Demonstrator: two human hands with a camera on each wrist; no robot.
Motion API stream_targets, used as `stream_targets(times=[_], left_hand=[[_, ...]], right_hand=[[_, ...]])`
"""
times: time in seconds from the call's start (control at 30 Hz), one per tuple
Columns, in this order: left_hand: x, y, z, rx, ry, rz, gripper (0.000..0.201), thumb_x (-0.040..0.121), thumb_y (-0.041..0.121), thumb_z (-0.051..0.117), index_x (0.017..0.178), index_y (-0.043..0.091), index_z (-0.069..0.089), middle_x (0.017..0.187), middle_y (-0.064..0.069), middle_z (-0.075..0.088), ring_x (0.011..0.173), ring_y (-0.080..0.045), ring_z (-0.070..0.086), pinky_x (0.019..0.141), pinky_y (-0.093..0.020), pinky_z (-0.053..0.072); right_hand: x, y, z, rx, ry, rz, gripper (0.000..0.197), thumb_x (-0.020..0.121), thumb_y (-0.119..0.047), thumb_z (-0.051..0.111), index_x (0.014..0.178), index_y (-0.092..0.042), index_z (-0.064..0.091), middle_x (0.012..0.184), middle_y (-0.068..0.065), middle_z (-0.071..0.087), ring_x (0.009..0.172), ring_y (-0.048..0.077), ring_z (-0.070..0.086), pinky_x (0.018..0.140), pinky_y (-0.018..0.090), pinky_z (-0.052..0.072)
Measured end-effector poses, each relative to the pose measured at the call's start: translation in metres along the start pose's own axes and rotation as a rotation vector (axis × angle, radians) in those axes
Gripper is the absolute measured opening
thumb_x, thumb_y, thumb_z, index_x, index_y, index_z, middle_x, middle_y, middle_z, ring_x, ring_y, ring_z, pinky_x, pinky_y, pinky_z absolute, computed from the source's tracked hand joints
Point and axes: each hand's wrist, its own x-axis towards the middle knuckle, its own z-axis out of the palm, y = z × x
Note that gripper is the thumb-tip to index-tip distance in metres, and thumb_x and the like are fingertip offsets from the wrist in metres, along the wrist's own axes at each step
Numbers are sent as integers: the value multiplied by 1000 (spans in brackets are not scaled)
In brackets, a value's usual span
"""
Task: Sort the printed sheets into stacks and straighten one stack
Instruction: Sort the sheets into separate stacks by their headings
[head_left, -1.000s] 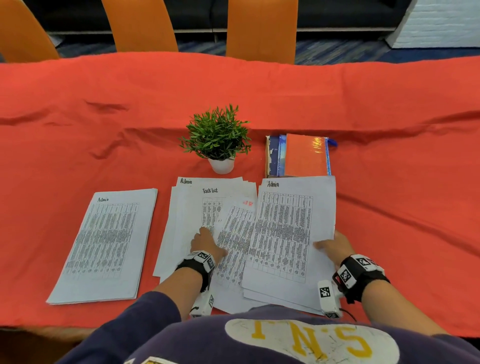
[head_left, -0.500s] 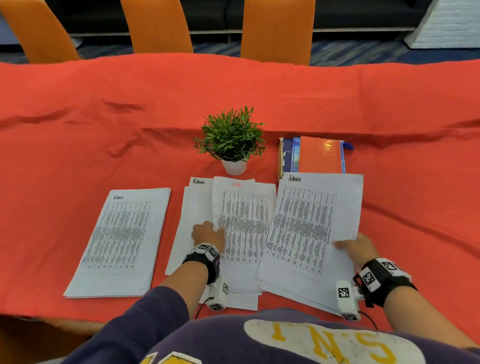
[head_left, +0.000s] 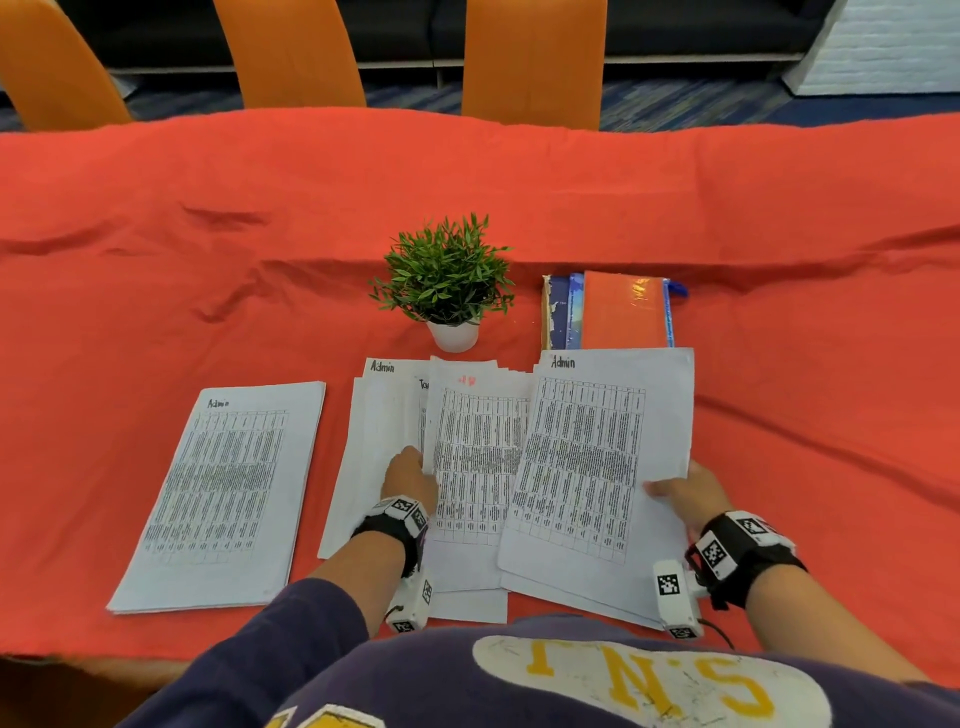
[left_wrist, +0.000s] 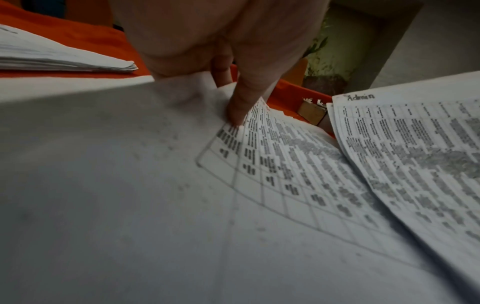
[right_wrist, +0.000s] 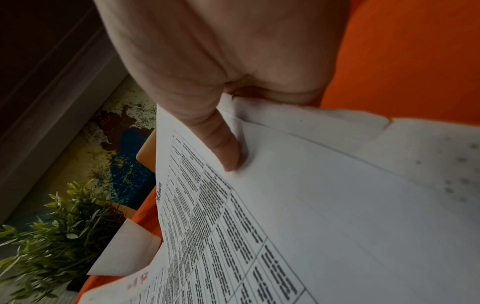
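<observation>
A tidy stack of printed sheets headed "Admin" (head_left: 218, 493) lies at the left on the red tablecloth (head_left: 519, 182). A looser middle pile (head_left: 374, 441) lies beside it. My left hand (head_left: 410, 475) pinches the left edge of a red-marked sheet (head_left: 478, 467) on top of that pile, a fingertip (left_wrist: 235, 117) at its curled edge. My right hand (head_left: 685, 493) holds a few "Admin" sheets (head_left: 597, 457) by their right edge, thumb (right_wrist: 226, 152) on top and fingers hidden underneath. These sheets overlap the middle pile's right side.
A small potted plant (head_left: 447, 280) stands just behind the middle pile. Books with an orange folder (head_left: 618, 312) lie behind the right-hand sheets. Orange chairs (head_left: 530, 57) line the far side. The table's near edge is at my body.
The red-marked sheet has turned from slanted to square on the middle pile. The right-hand Admin sheets have slid a little to the right, uncovering more of it.
</observation>
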Motion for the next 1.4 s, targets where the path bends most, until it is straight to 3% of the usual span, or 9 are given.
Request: stream_targets(times=[0.13,0.43,0.67,0.83,0.97,1.07,1.2,1.33,1.4], left_hand=[[-11,10,-17,-69,64,72,18,89,-5,39,92,11,45,77,-3,52,61,-15,48,50,-23,37],[-34,24,-75,-91,191,405,22,93,1,45,84,21,50,61,0,53,47,-16,43,46,-26,35],[-37,46,-107,-615,72,559,17,94,8,50,91,25,52,76,-7,55,54,-15,44,51,-26,33],[-42,59,-84,-788,-73,307,49,88,-1,58,114,38,45,104,-3,68,90,-18,66,74,-36,51],[-46,63,-41,-688,-183,180,44,91,2,55,129,21,43,122,-4,60,114,-22,58,97,-38,46],[-54,62,-16,-531,-148,170,27,95,7,46,120,12,53,116,-1,62,104,-18,59,84,-29,47],[-56,59,0,-461,-102,124,22,96,6,41,113,11,54,106,-5,63,77,-13,55,62,-22,45],[-57,56,6,-487,-121,3,18,95,8,40,110,12,49,92,-5,55,65,-12,46,56,-25,38],[-57,55,6,-508,-156,-32,23,95,10,40,117,12,47,88,-2,54,65,-13,46,57,-25,39]], right_hand=[[-1,-1,3,-24,-4,-14,41,75,11,68,109,-11,61,111,19,67,101,38,65,94,55,49],[-6,-10,-10,-88,59,-68,40,81,10,64,120,2,59,114,22,64,93,29,59,88,40,48],[-9,-18,-38,-11,49,-137,34,82,4,66,114,-8,63,102,14,68,89,31,64,88,45,50],[-21,-31,-39,171,-43,-188,33,80,6,66,102,-17,67,106,14,70,93,32,67,92,48,51],[-31,-39,-21,244,-180,-222,37,79,13,62,112,-5,61,110,18,66,79,21,69,76,35,59],[-45,-43,-9,267,-313,-226,33,74,6,70,100,-11,62,106,16,68,71,15,72,60,27,58],[-58,-45,5,277,-377,-181,35,85,18,48,106,-7,59,79,3,74,64,11,71,52,23,55],[-52,-34,20,308,-347,-87,39,91,4,50,128,-6,52,92,8,75,78,23,72,71,38,60],[-55,-36,28,310,-339,-51,42,92,-24,59,130,-10,53,108,10,72,98,27,69,93,48,52]])
